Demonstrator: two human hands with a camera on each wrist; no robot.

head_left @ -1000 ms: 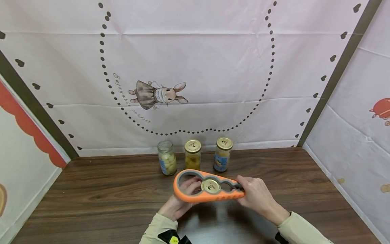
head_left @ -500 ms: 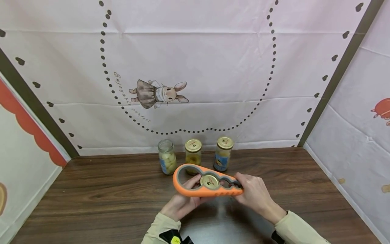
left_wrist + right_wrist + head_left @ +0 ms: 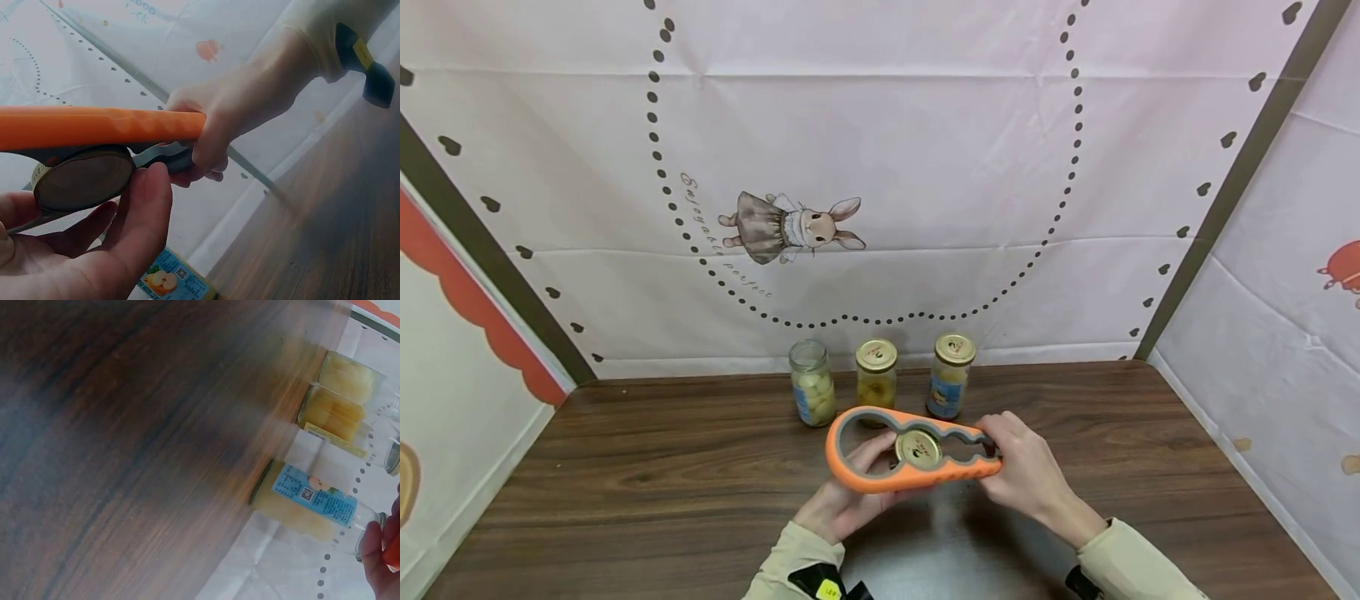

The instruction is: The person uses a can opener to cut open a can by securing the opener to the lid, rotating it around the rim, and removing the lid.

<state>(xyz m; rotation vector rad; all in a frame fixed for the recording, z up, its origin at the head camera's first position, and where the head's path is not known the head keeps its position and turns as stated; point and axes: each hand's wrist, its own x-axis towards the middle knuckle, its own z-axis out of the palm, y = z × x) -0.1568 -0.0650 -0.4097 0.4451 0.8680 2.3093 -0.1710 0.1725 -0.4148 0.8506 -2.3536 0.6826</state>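
My right hand (image 3: 1026,471) grips the narrow end of an orange and grey jar opener (image 3: 857,481), held above the table. Wedged in the opener's middle opening is a gold jar lid (image 3: 917,448); its dark underside faces the left wrist view. From below, my left hand (image 3: 846,500) holds the lid at its edge between thumb and fingers, as the left wrist view shows. Beyond the opener stands an uncovered glass jar (image 3: 814,398) of pale contents. Beside it are a gold-lidded jar (image 3: 876,385) with yellowish contents and another lidded jar (image 3: 946,396) with a blue label.
The jars stand along the back of a dark wood table (image 3: 647,475). A white printed cloth (image 3: 940,183) hangs right behind them, and further cloth panels close off the left and right sides.
My left hand's fingers have shifted right and up around the lid. The opener rose slightly, then dipped a little, with the lid still in it. The jars have stayed in place.
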